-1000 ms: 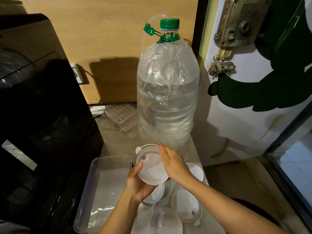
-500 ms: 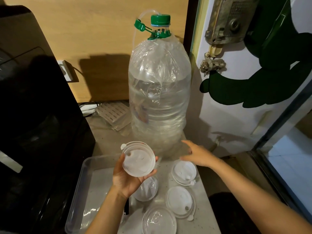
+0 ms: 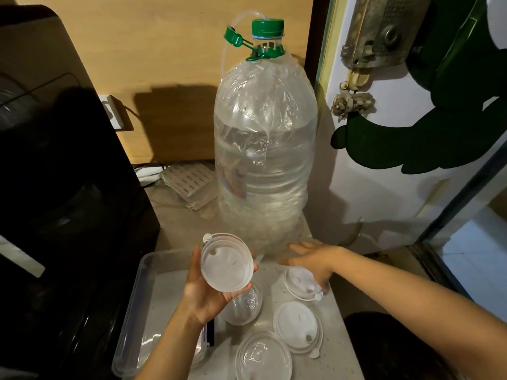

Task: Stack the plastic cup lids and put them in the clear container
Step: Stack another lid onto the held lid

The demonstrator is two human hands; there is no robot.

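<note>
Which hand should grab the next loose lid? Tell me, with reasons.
Right. The right hand is open and empty, hovering just above the nearest loose lid on the counter. The left hand is already occupied, holding the stacked lids above the clear container.

lids [image 3: 226,266]: thin, cloudy-white translucent plastic, smooth
clear container [image 3: 142,292]: transparent plastic, glossy
water bottle [image 3: 264,149]: clear plastic under crinkly, shiny film; green plastic cap
counter [image 3: 336,349]: speckled, stone-like, matt
wall panel [image 3: 153,50]: matt wood
appliance [image 3: 63,171]: glossy black
</note>
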